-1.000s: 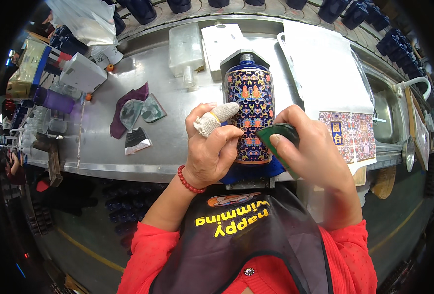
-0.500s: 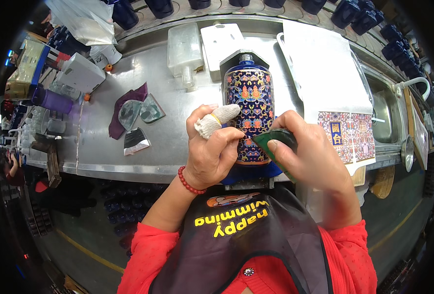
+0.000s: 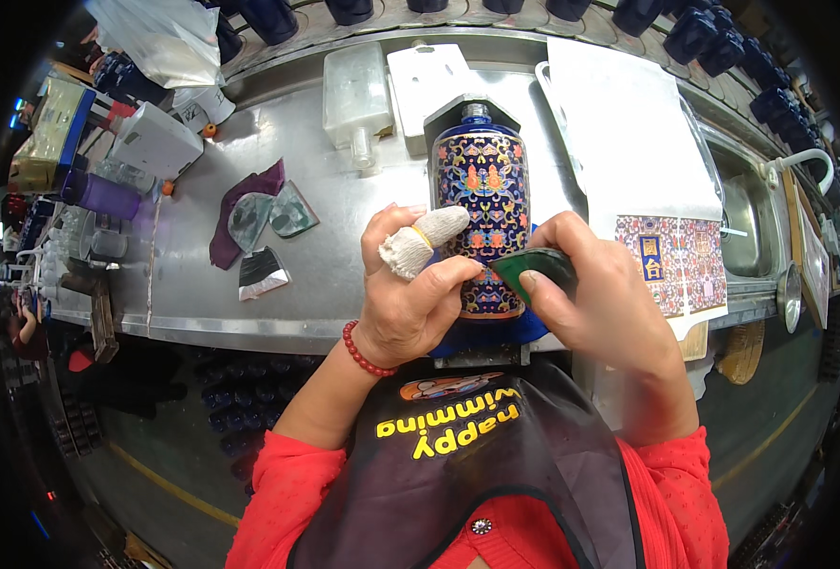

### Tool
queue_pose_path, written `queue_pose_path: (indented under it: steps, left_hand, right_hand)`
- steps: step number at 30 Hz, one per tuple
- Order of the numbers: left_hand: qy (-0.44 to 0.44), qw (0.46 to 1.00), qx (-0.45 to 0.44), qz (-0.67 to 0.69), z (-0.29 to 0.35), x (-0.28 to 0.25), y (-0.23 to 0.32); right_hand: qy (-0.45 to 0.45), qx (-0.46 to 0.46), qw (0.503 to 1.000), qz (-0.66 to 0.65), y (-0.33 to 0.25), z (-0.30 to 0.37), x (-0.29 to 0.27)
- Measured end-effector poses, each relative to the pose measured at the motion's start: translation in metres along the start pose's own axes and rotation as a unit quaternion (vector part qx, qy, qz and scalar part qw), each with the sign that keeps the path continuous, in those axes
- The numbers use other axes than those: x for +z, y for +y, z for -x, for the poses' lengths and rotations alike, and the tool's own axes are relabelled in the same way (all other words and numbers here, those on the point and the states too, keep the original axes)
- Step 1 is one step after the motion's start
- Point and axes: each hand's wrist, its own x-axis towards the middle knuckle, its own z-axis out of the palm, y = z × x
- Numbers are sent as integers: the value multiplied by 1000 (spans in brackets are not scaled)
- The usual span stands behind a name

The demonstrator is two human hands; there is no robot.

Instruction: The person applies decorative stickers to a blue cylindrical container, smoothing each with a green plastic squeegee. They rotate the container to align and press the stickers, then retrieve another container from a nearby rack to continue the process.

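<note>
A dark blue bottle (image 3: 482, 204) with a colourful floral wrap lies in a grey holder (image 3: 436, 119), its neck pointing away from me. My left hand (image 3: 410, 289) is at the bottle's left side, a cloth sleeve (image 3: 427, 242) on one finger resting at the pattern. Its thumb and forefinger are drawn together over the lower part; whatever is between them is too small to make out. My right hand (image 3: 595, 289) grips a flat green scraper (image 3: 524, 273) with a dark upper edge, its tip at the bottle's lower right.
Patterned printed sheets (image 3: 671, 261) and white paper (image 3: 619, 133) lie at right, beside a sink (image 3: 747, 213). A clear bottle (image 3: 356, 100) and white block (image 3: 420, 71) stand behind. Purple cloth (image 3: 240, 204) and scraper-like pieces (image 3: 292, 211) lie left. Blue bottles (image 3: 349, 9) line the far conveyor.
My left thumb and forefinger have shifted slightly right and toward the scraper. The scraper has tilted a little, and the bottles on the far conveyor have moved along to the left.
</note>
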Motion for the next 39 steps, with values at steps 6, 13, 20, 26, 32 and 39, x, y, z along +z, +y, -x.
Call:
queue_pose_path:
  steps: [6,13,20,26,32,39]
  left_hand:
    - [-1,1000,3,-4,1,0,-1]
    - [9,1000,-6,8,4,2,-2]
    - [-1,1000,8,-4,6,0,1]
    - [2,999,19,-44,3,0,2]
    - [18,993,58,-98,1,0,2]
    - [23,983,97,-153,3,-1,5]
  right_hand:
    - [5,-32,999,26,-2,-2,0]
    - [23,-9,1000,11,-3,0,-2]
    - [17,3,1000,14,1,4,-1]
    - [21,21,1000,2,3,6,-1]
    - [16,0,1000,-10,6,7,-2]
    - [15,0,1000,-16,9,8,-3]
